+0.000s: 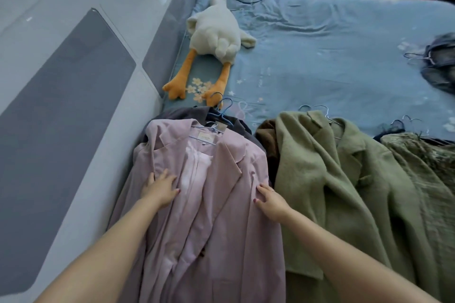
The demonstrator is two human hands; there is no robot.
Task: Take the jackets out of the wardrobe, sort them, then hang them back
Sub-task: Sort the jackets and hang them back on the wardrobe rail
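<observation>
The bed [332, 39] carried a light blue sheet with pale flower prints, creased across its middle; a glossy white and grey panelled wall [61, 81] ran along its left edge; a strip of floor with cables showed beyond the far edge. A white plush goose [216, 29] with orange feet lay near the far left corner, feet toward the near edge. The pink jacket [209, 204] lay front-up at the near left corner, on a blue wire hanger [221, 113], collar toward the far edge and hem off the near edge, its long axis running near to far; it rested on top of a dark grey jacket [177, 113], of which only the collar and shoulders showed. Just to its right lay a green wool coat [344, 179], likewise collar-far, partly covering a brown garment [267, 138]; a mottled olive garment [423, 162] lay at the near right corner, overlapped by the coat's edge. A dark denim garment [440, 64] sat at the right edge, well apart. The left hand [160, 189] pressed flat on the pink jacket's left front, fingers spread and straight; the right hand [269, 200] lay flat on its right front, fingers extended, grasping nothing.
</observation>
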